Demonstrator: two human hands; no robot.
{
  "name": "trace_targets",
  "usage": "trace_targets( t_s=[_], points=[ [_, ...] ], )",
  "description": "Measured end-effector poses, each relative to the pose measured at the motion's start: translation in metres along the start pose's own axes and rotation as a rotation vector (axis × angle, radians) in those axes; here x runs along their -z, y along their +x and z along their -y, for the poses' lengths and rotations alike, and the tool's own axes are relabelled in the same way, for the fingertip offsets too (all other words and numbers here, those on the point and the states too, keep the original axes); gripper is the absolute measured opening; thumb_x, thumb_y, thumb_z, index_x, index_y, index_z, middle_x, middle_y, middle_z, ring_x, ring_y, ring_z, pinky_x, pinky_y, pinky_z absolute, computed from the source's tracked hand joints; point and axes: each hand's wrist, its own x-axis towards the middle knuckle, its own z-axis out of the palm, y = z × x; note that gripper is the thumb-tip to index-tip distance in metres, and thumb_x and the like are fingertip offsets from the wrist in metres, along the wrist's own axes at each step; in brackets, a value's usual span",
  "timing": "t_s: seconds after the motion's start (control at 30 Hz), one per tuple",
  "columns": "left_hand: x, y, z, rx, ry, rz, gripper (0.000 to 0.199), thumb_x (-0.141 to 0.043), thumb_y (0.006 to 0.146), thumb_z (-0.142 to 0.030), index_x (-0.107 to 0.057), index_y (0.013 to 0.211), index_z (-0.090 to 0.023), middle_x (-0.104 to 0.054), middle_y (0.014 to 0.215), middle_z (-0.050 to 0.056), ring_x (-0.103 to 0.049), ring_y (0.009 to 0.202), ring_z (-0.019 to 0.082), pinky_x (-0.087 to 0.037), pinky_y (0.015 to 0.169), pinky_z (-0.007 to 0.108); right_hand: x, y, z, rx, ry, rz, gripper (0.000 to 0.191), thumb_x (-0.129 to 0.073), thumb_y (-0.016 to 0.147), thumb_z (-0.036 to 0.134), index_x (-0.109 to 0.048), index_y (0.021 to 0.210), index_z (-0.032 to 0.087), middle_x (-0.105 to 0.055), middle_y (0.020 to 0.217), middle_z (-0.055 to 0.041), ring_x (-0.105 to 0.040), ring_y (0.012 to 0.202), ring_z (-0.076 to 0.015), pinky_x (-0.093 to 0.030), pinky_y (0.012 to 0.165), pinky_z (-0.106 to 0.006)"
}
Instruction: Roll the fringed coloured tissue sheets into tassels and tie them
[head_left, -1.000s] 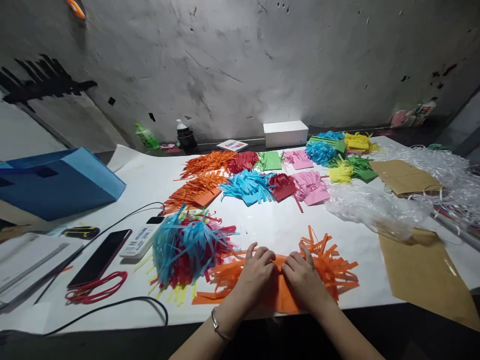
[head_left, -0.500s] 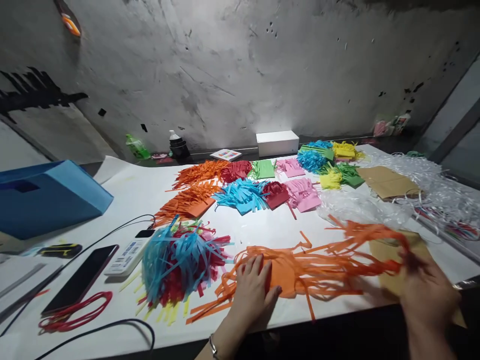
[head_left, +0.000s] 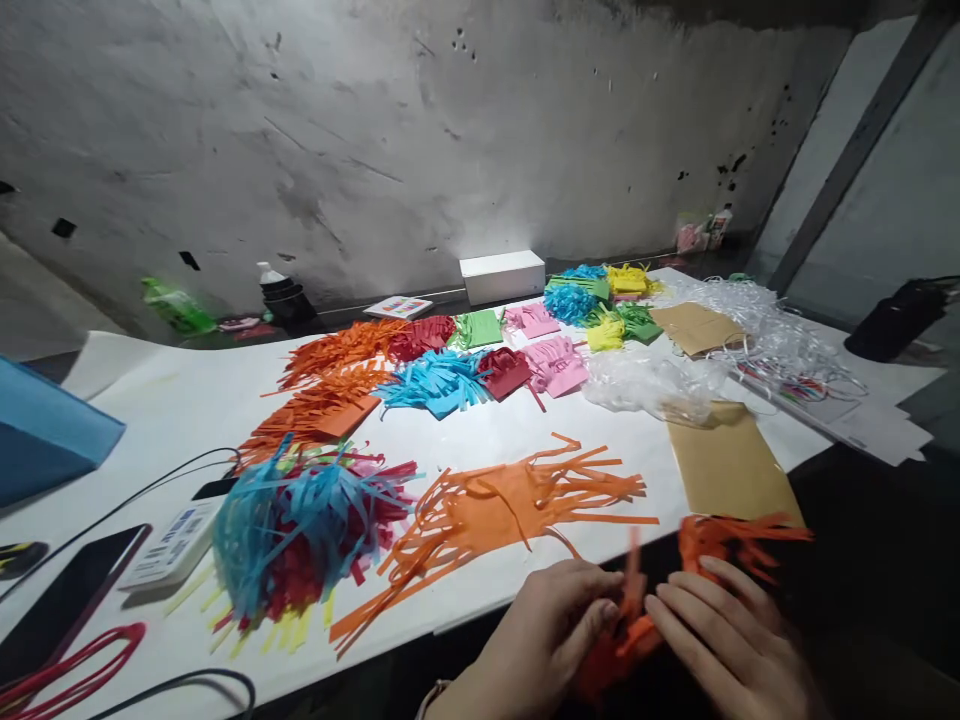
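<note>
Just beyond the table's front edge, both hands have hold of a bunch of orange fringed tissue paper (head_left: 705, 540). My left hand (head_left: 551, 635) is closed, its thumb and fingers pinching one side of the bunch, where strips stick up. My right hand (head_left: 739, 635) wraps its fingers over the other side, with fringe poking out past the knuckles. Part of the bunch is blurred and dark under the hands. On the table, apart from both hands, another orange fringed sheet (head_left: 495, 510) lies spread flat, strips fanning out at both ends.
A blue, red and yellow tissue pile (head_left: 307, 530) sits left, near a phone (head_left: 71, 600) and white power strip (head_left: 176, 540). Behind lie several coloured fringe bundles (head_left: 435, 380) and a white box (head_left: 502, 277). A brown envelope (head_left: 731, 465) and clear plastic (head_left: 652, 385) are at right.
My left hand has left the sheet on the table and moved right. My right hand has brought its orange fringe toward me, and both hands now hold it. The view has turned right.
</note>
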Motion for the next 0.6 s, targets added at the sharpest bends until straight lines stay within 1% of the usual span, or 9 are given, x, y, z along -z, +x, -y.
trace_targets(
  t_s=[0.07,0.13,0.2,0.27,0.33,0.43,0.53,0.57,0.6],
  points=[
    [-0.012,0.003,0.003,0.162,-0.195,0.031,0.026,-0.061,0.094,-0.039,-0.076,0.095,-0.017,-0.074,0.086,0.006,-0.063,0.078,0.016,-0.046,0.072,0.024,-0.004,0.016,0.016,-0.018,0.033,-0.068,0.033,-0.040,0.102,0.009,-0.072,0.109,0.012,-0.078,0.093,-0.0046,-0.072,0.094,-0.0164,-0.029,0.116,-0.040],
    [-0.020,0.000,0.012,0.281,-0.455,0.015,0.034,-0.070,0.086,-0.047,-0.073,0.081,-0.013,-0.069,0.073,0.004,-0.057,0.066,0.013,-0.042,0.063,0.022,-0.007,0.023,0.025,-0.088,0.086,-0.148,0.026,-0.046,0.099,0.007,-0.071,0.105,0.011,-0.076,0.085,-0.0040,-0.072,0.088,-0.0155,-0.035,0.112,-0.038],
    [-0.025,-0.005,0.021,0.345,-0.683,0.011,0.040,-0.078,0.078,-0.051,-0.070,0.077,-0.012,-0.066,0.069,0.003,-0.052,0.061,0.010,-0.039,0.060,0.020,-0.010,0.023,0.030,-0.153,0.145,-0.207,0.022,-0.050,0.097,0.006,-0.070,0.103,0.011,-0.075,0.081,-0.0034,-0.071,0.083,-0.0150,-0.040,0.106,-0.037],
    [-0.029,-0.010,0.025,0.366,-0.797,0.004,0.040,-0.084,0.072,-0.048,-0.069,0.077,-0.011,-0.066,0.069,0.003,-0.051,0.058,0.009,-0.037,0.057,0.019,-0.013,0.022,0.033,-0.193,0.213,-0.247,0.021,-0.051,0.096,0.006,-0.070,0.103,0.012,-0.073,0.081,-0.0035,-0.070,0.080,-0.0152,-0.043,0.102,-0.037],
    [-0.035,-0.011,0.027,0.340,-0.837,-0.020,0.037,-0.087,0.070,-0.044,-0.070,0.077,-0.012,-0.064,0.066,0.001,-0.049,0.055,0.007,-0.036,0.055,0.018,-0.016,0.023,0.035,-0.237,0.317,-0.268,0.020,-0.053,0.094,0.005,-0.069,0.104,0.013,-0.072,0.079,-0.0033,-0.069,0.077,-0.0151,-0.047,0.097,-0.038],
    [-0.045,-0.009,0.029,0.202,-0.837,-0.111,0.032,-0.084,0.073,-0.044,-0.069,0.075,-0.015,-0.062,0.067,-0.001,-0.049,0.055,0.007,-0.040,0.056,0.019,-0.020,0.023,0.040,-0.366,0.548,-0.310,0.020,-0.053,0.096,0.009,-0.069,0.105,0.016,-0.069,0.079,-0.0034,-0.068,0.076,-0.0152,-0.055,0.086,-0.034],
    [-0.054,-0.007,0.035,0.049,-0.641,-0.252,0.029,-0.080,0.079,-0.044,-0.070,0.073,-0.017,-0.063,0.075,0.001,-0.057,0.069,0.013,-0.047,0.070,0.023,-0.032,0.014,0.047,-0.509,0.688,-0.358,0.020,-0.054,0.100,0.026,-0.070,0.110,0.019,-0.071,0.088,-0.0064,-0.070,0.083,-0.0179,-0.061,0.074,-0.028],
    [-0.055,-0.007,0.038,0.021,-0.562,-0.271,0.029,-0.077,0.081,-0.045,-0.072,0.074,-0.018,-0.064,0.078,0.003,-0.058,0.074,0.015,-0.047,0.073,0.025,-0.037,0.009,0.049,-0.532,0.687,-0.361,0.022,-0.056,0.099,0.029,-0.069,0.114,0.020,-0.071,0.092,-0.0070,-0.071,0.085,-0.0185,-0.061,0.072,-0.026],
    [-0.055,-0.006,0.041,0.008,-0.498,-0.263,0.029,-0.074,0.084,-0.046,-0.073,0.075,-0.018,-0.065,0.079,0.004,-0.059,0.076,0.016,-0.048,0.075,0.026,-0.043,0.002,0.051,-0.535,0.670,-0.361,0.025,-0.058,0.098,0.030,-0.068,0.119,0.020,-0.072,0.095,-0.0070,-0.072,0.086,-0.0184,-0.061,0.071,-0.024]
  ],
)
